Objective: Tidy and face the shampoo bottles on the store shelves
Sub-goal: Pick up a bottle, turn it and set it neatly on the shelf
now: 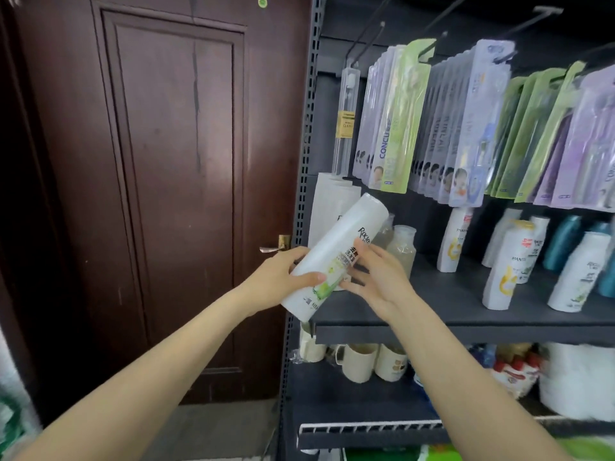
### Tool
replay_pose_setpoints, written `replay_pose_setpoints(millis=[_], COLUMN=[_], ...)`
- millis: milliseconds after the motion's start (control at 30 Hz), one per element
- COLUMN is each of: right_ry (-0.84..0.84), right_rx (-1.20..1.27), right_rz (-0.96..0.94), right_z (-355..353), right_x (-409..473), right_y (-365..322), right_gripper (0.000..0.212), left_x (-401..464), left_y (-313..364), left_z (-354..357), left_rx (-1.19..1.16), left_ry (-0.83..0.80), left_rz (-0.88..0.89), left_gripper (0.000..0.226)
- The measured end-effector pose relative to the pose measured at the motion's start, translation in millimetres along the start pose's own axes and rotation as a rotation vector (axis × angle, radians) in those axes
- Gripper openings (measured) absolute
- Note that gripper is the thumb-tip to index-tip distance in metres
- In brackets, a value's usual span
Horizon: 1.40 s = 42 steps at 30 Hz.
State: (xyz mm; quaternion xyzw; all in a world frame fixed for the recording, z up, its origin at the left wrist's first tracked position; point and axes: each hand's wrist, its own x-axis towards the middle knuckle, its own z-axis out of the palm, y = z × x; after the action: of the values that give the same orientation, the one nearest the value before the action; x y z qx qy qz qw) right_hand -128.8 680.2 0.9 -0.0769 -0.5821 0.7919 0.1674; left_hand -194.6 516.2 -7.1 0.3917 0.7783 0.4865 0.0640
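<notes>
A tall white shampoo bottle (342,247) with a green label is tilted in the air in front of the shelf's left end, top pointing up and right. My left hand (279,277) grips its lower half, thumb across the front. My right hand (376,274) touches the bottle's right side with fingers spread and nearly straight. Behind them two clear bottles (402,247) stand on the dark shelf (449,314). Further right stand white shampoo bottles (506,274), another white one (454,241) and teal bottles (562,244).
Packs of toothbrushes (466,128) hang on pegs above the bottles. White bottles (329,207) stand at the shelf's far left. Mugs (359,361) and paper rolls (579,380) fill the shelf below. A dark wooden door (166,161) with a handle (273,248) is on the left.
</notes>
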Motion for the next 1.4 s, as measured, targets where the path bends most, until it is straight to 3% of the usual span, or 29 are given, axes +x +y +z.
replay_pose_setpoints(millis=[100,200,267,367,467,567,800,1000,1100,1233,1400], right_ry=[0.117,0.152,0.115,0.005,-0.153,-0.263,-0.206,-0.196,-0.203,-0.312,-0.262], right_rx=[-0.16,-0.014,0.031,0.135,0.29,0.263,0.122,0.155,0.164,0.169,0.185], right_rz=[0.008,-0.039,-0.101,-0.124,-0.107,-0.109,-0.078,-0.082,-0.091,-0.124,-0.115], right_z=[16.3,23.4,19.5,6.8,-2.1,-4.5,-11.4,-9.0,-10.6,-13.0,-10.2], right_x=[-4.0,-7.7,-10.0,-10.8,-13.7,-15.8,-18.9,-18.2,-17.6,-12.2,-2.9], right_y=[0.7,-0.7,-3.9,-3.6,1.7,3.9,13.1,14.7,10.4,3.0,-4.1], right_gripper=[0.036,0.033,0.037,0.036,0.05,0.054,0.041,0.032,0.045,0.062,0.077], left_x=[-5.2,-9.7,-12.9,-19.6,-26.0,-31.6,-30.7,-22.7,-21.9,-21.3,-10.7], left_y=[3.9,6.9,6.7,3.8,0.8,-0.9,-21.4,-28.7,-23.0,-20.4,-11.7], left_z=[3.0,5.8,2.3,-10.1,-10.9,-4.6,-8.6,-11.1,-10.6,-9.7,-2.3], left_rx=[0.34,0.485,0.378,0.14,0.152,0.261,0.574,0.637,0.501,0.118,-0.267], left_ry=[0.101,0.207,0.214,0.07,-0.011,0.128,0.468,0.527,0.461,0.198,-0.123], left_rz=[0.135,0.218,0.192,0.038,-0.013,0.045,0.244,0.31,0.283,0.088,-0.104], left_gripper=[0.051,0.062,0.067,0.076,0.067,0.066,0.082,0.079,0.076,0.072,0.043])
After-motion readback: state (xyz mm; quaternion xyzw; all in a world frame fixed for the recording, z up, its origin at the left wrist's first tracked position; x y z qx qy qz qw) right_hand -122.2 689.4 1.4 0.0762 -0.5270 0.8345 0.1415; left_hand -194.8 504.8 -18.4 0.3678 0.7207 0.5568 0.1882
